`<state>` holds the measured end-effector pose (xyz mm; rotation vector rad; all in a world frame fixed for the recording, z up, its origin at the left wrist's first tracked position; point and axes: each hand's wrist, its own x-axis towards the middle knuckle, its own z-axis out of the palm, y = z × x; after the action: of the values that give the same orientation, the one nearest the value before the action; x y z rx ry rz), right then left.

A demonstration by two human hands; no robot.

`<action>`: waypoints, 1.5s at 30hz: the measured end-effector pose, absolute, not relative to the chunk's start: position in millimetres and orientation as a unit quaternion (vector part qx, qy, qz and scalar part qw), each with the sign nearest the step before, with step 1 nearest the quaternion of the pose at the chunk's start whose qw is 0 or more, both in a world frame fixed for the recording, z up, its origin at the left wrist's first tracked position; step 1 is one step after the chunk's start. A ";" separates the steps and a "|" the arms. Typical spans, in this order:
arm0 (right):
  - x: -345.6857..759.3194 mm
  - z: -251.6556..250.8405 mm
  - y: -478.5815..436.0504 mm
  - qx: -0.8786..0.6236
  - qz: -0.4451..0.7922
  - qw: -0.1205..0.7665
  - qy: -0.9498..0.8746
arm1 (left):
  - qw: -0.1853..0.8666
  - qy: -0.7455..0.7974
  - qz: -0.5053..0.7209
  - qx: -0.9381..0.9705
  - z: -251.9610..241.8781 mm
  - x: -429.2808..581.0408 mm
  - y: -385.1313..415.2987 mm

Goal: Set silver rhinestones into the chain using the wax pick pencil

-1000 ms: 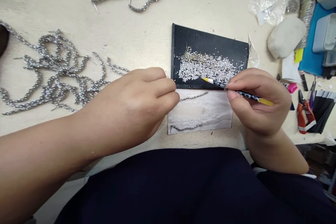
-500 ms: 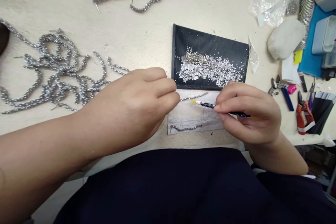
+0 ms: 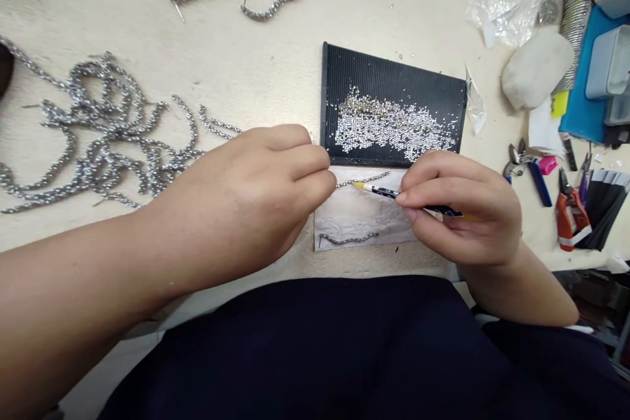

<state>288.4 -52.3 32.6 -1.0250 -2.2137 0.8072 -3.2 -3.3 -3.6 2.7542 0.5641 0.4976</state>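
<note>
A thin beaded strip [image 3: 377, 177] lies over the top of a white sheet [image 3: 354, 213], the tip of a pencil [image 3: 377, 191] at it. The right hand [image 3: 462, 207] pinches that pencil and hides the sheet's right side. The left hand [image 3: 260, 193] is curled closed over the strip's left end; its fingertips are hidden, so I cannot tell whether it grips. A black tray [image 3: 394, 69] of loose beads [image 3: 388, 128] stands just beyond. Tangled strips [image 3: 108, 138] crowd the desk [image 3: 221, 65] leftward; pliers [image 3: 571, 213] and a white lump [image 3: 537, 70] lie right.
</note>
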 end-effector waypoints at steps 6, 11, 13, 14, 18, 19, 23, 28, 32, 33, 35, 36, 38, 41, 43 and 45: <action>290.1 31.9 -52.3 -0.385 0.302 0.303 -0.818 | 0.131 0.190 0.167 0.959 -4.2 -2.6 -2.8; 289.4 23.9 -51.6 -0.427 0.236 0.373 -0.789 | 0.132 0.196 0.170 0.957 -4.4 -3.2 -3.4; 288.5 21.8 -51.2 -0.445 0.214 0.380 -0.782 | 0.133 0.197 0.167 0.957 -4.4 -2.5 -3.8; 288.0 21.4 -51.1 -0.449 0.209 0.380 -0.781 | 0.134 0.197 0.167 0.957 -4.4 -1.9 -3.9; 286.5 22.3 -51.1 -0.468 0.199 0.367 -0.779 | 0.135 0.198 0.170 0.956 -5.2 0.0 -4.0; 286.4 22.4 -51.2 -0.472 0.199 0.364 -0.778 | 0.133 0.198 0.170 0.956 -5.2 0.0 -3.8; 287.1 21.2 -51.2 -0.470 0.208 0.378 -0.770 | 0.130 0.200 0.166 0.957 -3.2 -2.0 -3.2; 289.3 25.8 -52.1 -0.436 0.262 0.383 -0.771 | 0.136 0.196 0.160 0.958 -2.1 -3.2 -2.6; 290.1 32.0 -52.9 -0.412 0.313 0.341 -0.785 | 0.141 0.191 0.161 0.958 -4.3 -1.6 -2.5; 290.1 32.7 -53.0 -0.409 0.319 0.335 -0.787 | 0.143 0.190 0.159 0.958 -4.5 -1.4 -2.5; 289.9 32.8 -52.9 -0.404 0.325 0.332 -0.788 | 0.143 0.191 0.161 0.958 -4.1 -1.4 -2.8; 289.7 32.4 -52.8 -0.402 0.326 0.334 -0.788 | 0.144 0.191 0.159 0.958 -3.7 -1.7 -2.9; 289.4 31.4 -52.5 -0.400 0.325 0.334 -0.789 | 0.141 0.192 0.162 0.958 -2.7 -2.4 -3.0; 289.6 30.8 -52.3 -0.401 0.317 0.328 -0.795 | 0.138 0.188 0.166 0.958 -2.1 -2.8 -2.9; 290.2 31.3 -52.3 -0.404 0.313 0.323 -0.797 | 0.138 0.190 0.162 0.958 -2.4 -2.2 -2.7; 290.8 32.0 -52.3 -0.408 0.311 0.322 -0.796 | 0.141 0.193 0.153 0.959 -2.7 -1.6 -2.4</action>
<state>290.8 -52.3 32.0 -1.0707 -2.0890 0.8159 -1.6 -2.4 -2.7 2.7685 0.5560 0.4417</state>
